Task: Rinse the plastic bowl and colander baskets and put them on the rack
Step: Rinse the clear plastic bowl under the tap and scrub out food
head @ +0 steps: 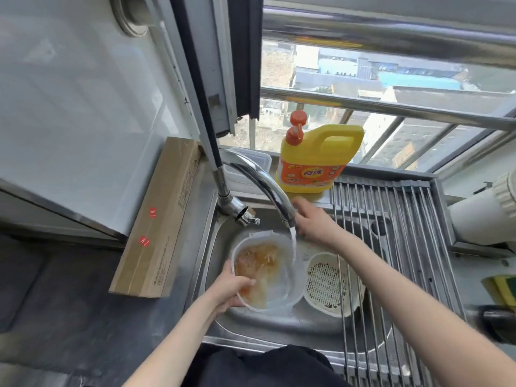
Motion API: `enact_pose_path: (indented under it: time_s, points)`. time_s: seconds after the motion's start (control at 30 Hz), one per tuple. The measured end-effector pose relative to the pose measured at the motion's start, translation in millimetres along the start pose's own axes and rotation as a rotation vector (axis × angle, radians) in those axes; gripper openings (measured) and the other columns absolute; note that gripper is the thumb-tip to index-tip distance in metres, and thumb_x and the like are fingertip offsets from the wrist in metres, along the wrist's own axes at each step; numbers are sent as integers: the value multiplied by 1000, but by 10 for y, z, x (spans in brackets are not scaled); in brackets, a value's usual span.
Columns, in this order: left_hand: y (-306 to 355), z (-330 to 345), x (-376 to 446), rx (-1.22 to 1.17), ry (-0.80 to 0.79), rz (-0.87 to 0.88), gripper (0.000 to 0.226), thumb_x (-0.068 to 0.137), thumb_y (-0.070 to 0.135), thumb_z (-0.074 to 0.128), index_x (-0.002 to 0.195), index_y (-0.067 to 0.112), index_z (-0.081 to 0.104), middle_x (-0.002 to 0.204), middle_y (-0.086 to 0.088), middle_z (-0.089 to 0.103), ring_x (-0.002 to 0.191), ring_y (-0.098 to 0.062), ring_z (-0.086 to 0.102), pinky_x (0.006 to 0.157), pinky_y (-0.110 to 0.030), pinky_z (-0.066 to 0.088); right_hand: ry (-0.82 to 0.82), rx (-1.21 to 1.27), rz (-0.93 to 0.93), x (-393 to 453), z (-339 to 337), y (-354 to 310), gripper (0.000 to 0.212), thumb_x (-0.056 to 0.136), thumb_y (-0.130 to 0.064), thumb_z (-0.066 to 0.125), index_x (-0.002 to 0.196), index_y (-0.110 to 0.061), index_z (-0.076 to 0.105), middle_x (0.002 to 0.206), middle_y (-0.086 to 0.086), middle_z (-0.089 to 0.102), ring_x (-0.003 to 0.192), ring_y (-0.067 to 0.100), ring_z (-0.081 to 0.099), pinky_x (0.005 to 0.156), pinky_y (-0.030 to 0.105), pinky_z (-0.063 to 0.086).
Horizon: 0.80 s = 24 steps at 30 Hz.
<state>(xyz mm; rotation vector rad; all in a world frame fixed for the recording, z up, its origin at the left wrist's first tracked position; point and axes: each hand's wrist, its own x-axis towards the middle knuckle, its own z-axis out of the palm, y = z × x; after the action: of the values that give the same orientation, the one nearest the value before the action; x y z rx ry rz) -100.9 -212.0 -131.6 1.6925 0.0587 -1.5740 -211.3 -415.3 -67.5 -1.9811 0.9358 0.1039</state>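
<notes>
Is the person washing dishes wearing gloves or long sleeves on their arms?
No. The left hand and right hand have no gloves, and no rings or watch show. Both forearms are uncovered as far as the picture shows, with no sleeves in sight. Only dark clothing shows at the bottom edge.

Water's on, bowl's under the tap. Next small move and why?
Probably tip and swirl the bowl with the left hand so the stream sweeps the orange residue out. Water falls on the bowl's right side, while the residue clings to the left and back. The right hand is at the faucet spout, and the rack holds nothing yet.
</notes>
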Motion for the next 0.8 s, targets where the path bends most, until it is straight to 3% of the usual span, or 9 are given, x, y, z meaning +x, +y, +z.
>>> enact_pose_path:
  time_s: [0.07, 0.17, 0.23, 0.27, 0.33, 0.43, 0.5, 0.63, 0.8]
  points:
    - [-21, 0, 7, -5, -4, 10, 67, 83, -9, 58, 135, 24, 32, 118, -11, 57, 97, -28, 65, 69, -48, 58, -194, -139, -235, 232, -15, -160, 40, 96, -35, 49, 134, -23, 47, 126, -2, 57, 108, 10, 54, 96, 29, 43]
    - [-42, 12, 16, -13, -20, 2, 75, 81, -8, 59, 138, 29, 28, 124, -13, 53, 106, -32, 63, 74, -52, 57, -453, -303, -472, 523, 108, -242, 39, 90, -30, 52, 129, -30, 53, 120, -10, 58, 98, -3, 54, 89, 18, 43]
    - [-43, 42, 14, -4, -18, 6, 76, 81, -9, 59, 138, 30, 28, 121, -13, 54, 105, -34, 64, 77, -54, 57, -437, -427, -522, 619, 227, -270, 29, 85, -36, 52, 112, -31, 59, 102, -5, 62, 85, 6, 57, 78, 24, 47]
    - [-40, 63, 20, 4, -12, 11, 75, 80, -9, 58, 138, 29, 29, 119, -12, 55, 103, -33, 64, 77, -54, 57, -396, -446, -563, 649, 278, -277, 25, 86, -39, 51, 99, -22, 62, 90, 0, 62, 78, 11, 55, 73, 27, 45]
    - [-31, 97, 43, 6, 3, 16, 72, 81, -10, 57, 137, 28, 30, 114, -9, 57, 99, -30, 65, 78, -52, 57, -336, -443, -648, 667, 349, -300, 36, 92, -36, 48, 80, -4, 60, 76, 10, 58, 70, 18, 51, 68, 29, 39]
    - [15, 142, 61, -10, -5, 9, 67, 84, -10, 55, 131, 31, 31, 104, -4, 59, 91, -25, 64, 76, -50, 55, -305, -447, -681, 659, 374, -300, 33, 98, -19, 46, 78, 5, 57, 74, 16, 57, 70, 25, 52, 70, 33, 38]
    - [51, 152, 63, -7, -15, 6, 64, 84, -9, 55, 128, 31, 31, 103, -3, 59, 89, -24, 64, 78, -50, 54, -321, -432, -662, 658, 363, -298, 32, 99, -14, 46, 77, 7, 56, 69, 13, 53, 63, 18, 45, 65, 29, 33]
    - [75, 137, 80, 7, -14, 9, 61, 85, -8, 56, 128, 28, 33, 107, -5, 59, 94, -27, 64, 82, -53, 54, -399, -324, -600, 662, 319, -294, 36, 100, -14, 43, 74, 9, 52, 64, 3, 40, 53, 5, 35, 58, 22, 25]
    - [63, 91, 80, -1, -9, 2, 70, 84, -9, 55, 138, 28, 28, 111, -7, 57, 98, -27, 63, 84, -54, 53, -406, -342, -558, 697, 214, -317, 37, 100, -20, 43, 73, 5, 51, 63, 0, 40, 59, 12, 35, 61, 31, 31]
